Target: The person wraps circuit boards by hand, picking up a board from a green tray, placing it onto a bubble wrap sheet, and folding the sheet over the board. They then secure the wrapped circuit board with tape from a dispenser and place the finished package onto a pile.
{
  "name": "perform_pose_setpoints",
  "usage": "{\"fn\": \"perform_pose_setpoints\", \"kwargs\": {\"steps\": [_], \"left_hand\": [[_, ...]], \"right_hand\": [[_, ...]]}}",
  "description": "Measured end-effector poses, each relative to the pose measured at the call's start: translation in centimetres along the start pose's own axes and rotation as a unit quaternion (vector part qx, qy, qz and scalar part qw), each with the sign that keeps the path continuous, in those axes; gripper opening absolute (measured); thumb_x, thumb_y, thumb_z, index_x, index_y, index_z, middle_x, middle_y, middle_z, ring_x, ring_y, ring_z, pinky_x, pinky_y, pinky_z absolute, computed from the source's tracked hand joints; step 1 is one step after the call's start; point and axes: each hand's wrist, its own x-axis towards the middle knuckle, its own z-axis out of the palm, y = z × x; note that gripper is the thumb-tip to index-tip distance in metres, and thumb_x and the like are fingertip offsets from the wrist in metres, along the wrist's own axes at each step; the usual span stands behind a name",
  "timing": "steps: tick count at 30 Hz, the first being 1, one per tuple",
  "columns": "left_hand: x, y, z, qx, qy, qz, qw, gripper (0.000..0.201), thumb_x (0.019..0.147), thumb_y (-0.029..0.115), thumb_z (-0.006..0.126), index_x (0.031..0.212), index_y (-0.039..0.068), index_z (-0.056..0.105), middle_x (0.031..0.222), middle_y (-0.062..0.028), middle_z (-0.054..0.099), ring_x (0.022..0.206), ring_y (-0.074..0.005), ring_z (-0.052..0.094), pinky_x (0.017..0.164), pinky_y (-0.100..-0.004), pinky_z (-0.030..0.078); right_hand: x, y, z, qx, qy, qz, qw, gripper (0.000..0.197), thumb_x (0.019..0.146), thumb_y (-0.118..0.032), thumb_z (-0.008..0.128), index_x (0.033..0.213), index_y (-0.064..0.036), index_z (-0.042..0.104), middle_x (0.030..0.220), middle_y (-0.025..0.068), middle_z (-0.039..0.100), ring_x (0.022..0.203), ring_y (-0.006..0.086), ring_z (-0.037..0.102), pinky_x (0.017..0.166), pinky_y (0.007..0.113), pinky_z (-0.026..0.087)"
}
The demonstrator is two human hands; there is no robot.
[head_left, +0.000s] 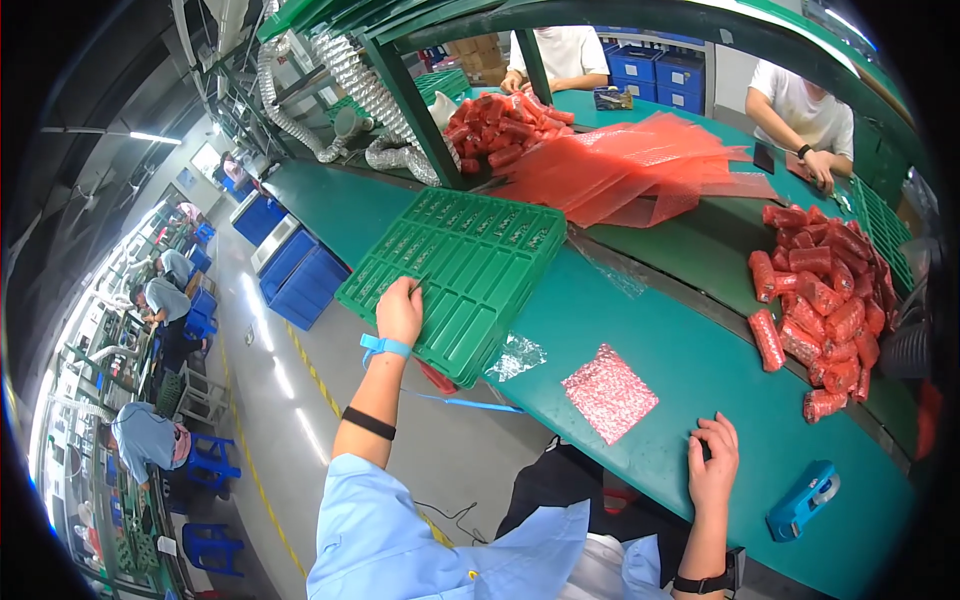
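Observation:
My left hand, with a blue band at its wrist, is over the near left part of a green compartment tray. Its fingers are pinched together, and what they hold is too small to make out. Small parts fill several slots in the tray's far and left rows, while the nearer slots look bare. My right hand rests by the front edge of the green table, its fingers loosely bent and apart, holding nothing. Between the hands lies a flat pink bubble-wrap sheet. A crumpled clear plastic bag is beside the tray.
A blue tape dispenser stands right of my right hand. Red wrapped bundles pile up at the right, others at the back. Red bubble-wrap sheets spread across the middle. A green post rises behind the tray. Two people work opposite.

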Motion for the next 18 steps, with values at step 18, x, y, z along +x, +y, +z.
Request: {"fn": "perform_pose_setpoints", "kwargs": {"steps": [18], "left_hand": [[2.1,3.6,-3.4,-0.100,-0.048,0.056,0.992,0.029,0.099,0.019,0.071,0.123,0.002,0.075,0.114,-0.0197,0.079,0.110,-0.0352,0.076,0.095,-0.0434,0.059]], "right_hand": [[-0.3,1.1,0.3,-0.006,-0.002,-0.001,1.000,0.007,0.092,-0.004,0.072,0.097,0.0009,0.074,0.120,0.0161,0.076,0.136,0.0421,0.062,0.114,0.051,0.048]]}}
